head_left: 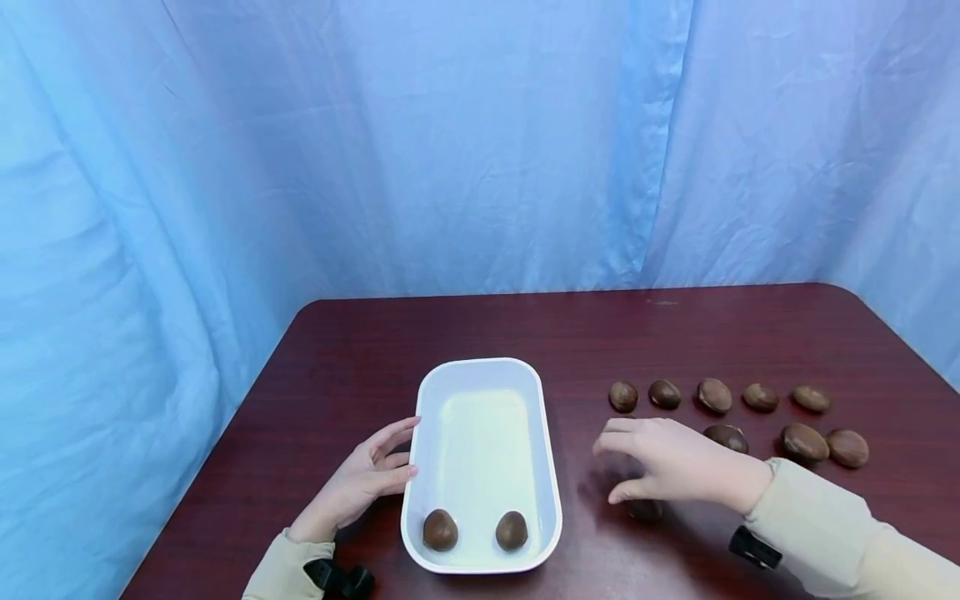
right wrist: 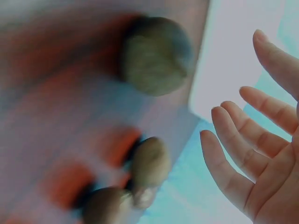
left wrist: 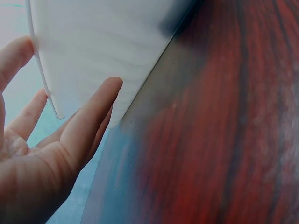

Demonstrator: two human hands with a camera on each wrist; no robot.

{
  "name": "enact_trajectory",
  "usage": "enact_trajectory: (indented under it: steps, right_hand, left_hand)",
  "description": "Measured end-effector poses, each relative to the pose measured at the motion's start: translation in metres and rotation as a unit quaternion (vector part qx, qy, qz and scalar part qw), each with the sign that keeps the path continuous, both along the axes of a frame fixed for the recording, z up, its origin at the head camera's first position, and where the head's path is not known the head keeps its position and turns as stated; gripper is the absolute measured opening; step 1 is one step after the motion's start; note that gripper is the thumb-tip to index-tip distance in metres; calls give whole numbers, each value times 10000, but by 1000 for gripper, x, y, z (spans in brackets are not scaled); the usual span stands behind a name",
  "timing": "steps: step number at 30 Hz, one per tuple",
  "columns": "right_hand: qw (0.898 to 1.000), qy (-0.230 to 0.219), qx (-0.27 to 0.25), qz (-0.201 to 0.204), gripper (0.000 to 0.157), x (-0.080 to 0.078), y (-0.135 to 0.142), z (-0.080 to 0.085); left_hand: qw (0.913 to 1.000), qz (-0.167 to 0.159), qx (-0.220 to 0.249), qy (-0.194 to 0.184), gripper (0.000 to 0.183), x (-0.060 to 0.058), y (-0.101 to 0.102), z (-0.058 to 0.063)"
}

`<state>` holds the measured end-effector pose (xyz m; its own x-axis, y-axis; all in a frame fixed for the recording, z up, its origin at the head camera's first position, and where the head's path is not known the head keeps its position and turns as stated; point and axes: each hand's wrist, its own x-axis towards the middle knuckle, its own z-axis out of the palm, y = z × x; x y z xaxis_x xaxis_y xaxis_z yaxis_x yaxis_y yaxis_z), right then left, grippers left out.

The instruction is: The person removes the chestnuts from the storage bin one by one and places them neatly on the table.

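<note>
A white rectangular tray (head_left: 487, 450) stands on the table, with one brown chestnut-like nut (head_left: 440, 531) in its near left corner and another (head_left: 512, 531) near right. My left hand (head_left: 367, 475) touches the tray's left side, fingertips at the rim. In the left wrist view, the fingers (left wrist: 96, 112) are spread and fairly straight against the tray wall. To the right of the tray, my right hand (head_left: 667, 462) hovers above a nut (head_left: 645, 511) that it partly hides. Nothing is in this hand; the right wrist view shows its fingers (right wrist: 233, 149) spread, apart from a blurred nut (right wrist: 156, 56).
Five is too many to list singly: several brown nuts (head_left: 715, 396) lie in a row behind my right hand, with more nuts (head_left: 805, 442) beyond the wrist. The dark red-brown table (head_left: 465, 325) has rounded far corners. Blue curtains (head_left: 487, 150) hang around it.
</note>
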<state>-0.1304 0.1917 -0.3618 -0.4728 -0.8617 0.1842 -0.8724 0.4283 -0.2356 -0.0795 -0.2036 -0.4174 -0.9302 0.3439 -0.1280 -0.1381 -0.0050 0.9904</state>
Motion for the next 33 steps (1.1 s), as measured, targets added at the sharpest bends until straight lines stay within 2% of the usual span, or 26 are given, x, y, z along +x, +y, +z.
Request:
enact_trajectory:
  steps: [7, 10, 12, 15, 18, 22, 26, 33]
  right_hand:
    - [9986, -437, 47, 282, 30, -8, -41, 23]
    - [9934, -994, -62, 563, 27, -12, -62, 33]
    - [9850, -1566, -19, 724, 29, -13, -76, 39]
    - [9648, -2485, 331, 794, 40, -11, -96, 45]
    - [9480, -2965, 995, 595, 53, -7, -112, 46]
    - [9286, -3216, 1829, 299, 63, 1, -128, 42]
    - [9098, -3393, 2385, 162, 67, 7, -135, 35]
    - [8943, -3416, 2872, 313, 69, 12, -142, 27]
  left_hand:
    - [10000, -13, 23, -23, 74, -1, -1, 0]
    - [10000, -19, 2, -26, 75, -1, -1, 0]
    - [10000, -13, -19, -32, 74, -1, -1, 0]
    - [10000, -3, -64, -42, 74, -1, -1, 0]
    - [10000, -5, -89, -43, 74, 0, 0, 1]
    - [10000, -5, -84, -30, 73, 0, 0, 1]
    - [9999, -19, -99, 3, 73, 0, 0, 0]
    - [9999, 4, -153, -41, 73, -2, 0, -1]
